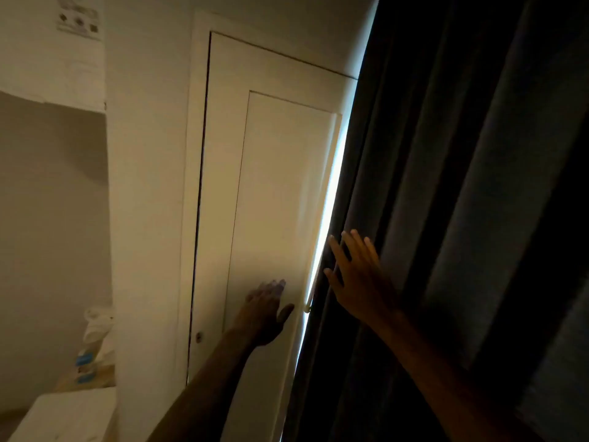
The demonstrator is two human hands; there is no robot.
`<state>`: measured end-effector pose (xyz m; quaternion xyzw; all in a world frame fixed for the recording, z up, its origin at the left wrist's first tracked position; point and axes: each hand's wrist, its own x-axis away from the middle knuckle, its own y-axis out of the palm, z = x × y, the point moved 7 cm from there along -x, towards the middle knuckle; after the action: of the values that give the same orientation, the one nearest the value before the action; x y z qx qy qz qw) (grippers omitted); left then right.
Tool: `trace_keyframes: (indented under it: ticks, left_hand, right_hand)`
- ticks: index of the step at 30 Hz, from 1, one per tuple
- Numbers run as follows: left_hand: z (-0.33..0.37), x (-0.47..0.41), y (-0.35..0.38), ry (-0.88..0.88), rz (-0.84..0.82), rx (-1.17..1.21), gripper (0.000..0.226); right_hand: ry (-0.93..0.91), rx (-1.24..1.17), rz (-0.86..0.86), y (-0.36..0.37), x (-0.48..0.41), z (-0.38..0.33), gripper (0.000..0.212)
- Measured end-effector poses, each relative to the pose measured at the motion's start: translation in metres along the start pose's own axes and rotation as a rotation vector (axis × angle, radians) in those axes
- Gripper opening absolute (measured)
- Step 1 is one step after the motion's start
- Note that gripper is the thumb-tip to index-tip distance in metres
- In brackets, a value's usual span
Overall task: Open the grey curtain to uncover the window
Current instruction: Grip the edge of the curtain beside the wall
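Note:
The dark grey curtain (462,186) hangs in heavy folds over the right half of the view and covers the window. A thin strip of daylight (331,199) shows along its left edge. My right hand (357,279) is spread open with its fingers at that edge of the curtain, not clasped around the cloth. My left hand (266,309) is also spread, palm toward the white panelled shutter (271,186) just left of the bright gap.
A white wall (146,186) stands left of the shutter frame. In a recess at the lower left are a spray bottle (89,352) and a white box (67,413). A paper notice (79,17) hangs at the top left. The room is dim.

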<state>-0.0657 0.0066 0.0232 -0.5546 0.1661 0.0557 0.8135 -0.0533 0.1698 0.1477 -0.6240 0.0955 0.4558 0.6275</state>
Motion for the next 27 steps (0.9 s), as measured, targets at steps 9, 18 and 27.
trace_keyframes:
  ticks: [9,18,27]
  left_hand:
    - [-0.009,-0.101,0.036,0.094,0.003,0.261,0.062]
    - [0.008,-0.155,0.067,0.096,0.064,0.553,0.057]
    - [0.025,-0.182,0.101,-0.066,0.103,0.882,0.067]
  right_hand:
    - [-0.108,0.32,-0.17,0.059,-0.078,0.009,0.063]
    - [-0.018,0.46,-0.351,0.088,-0.076,0.048,0.072]
    - [0.039,0.335,-0.326,0.073,-0.086,0.072,0.062]
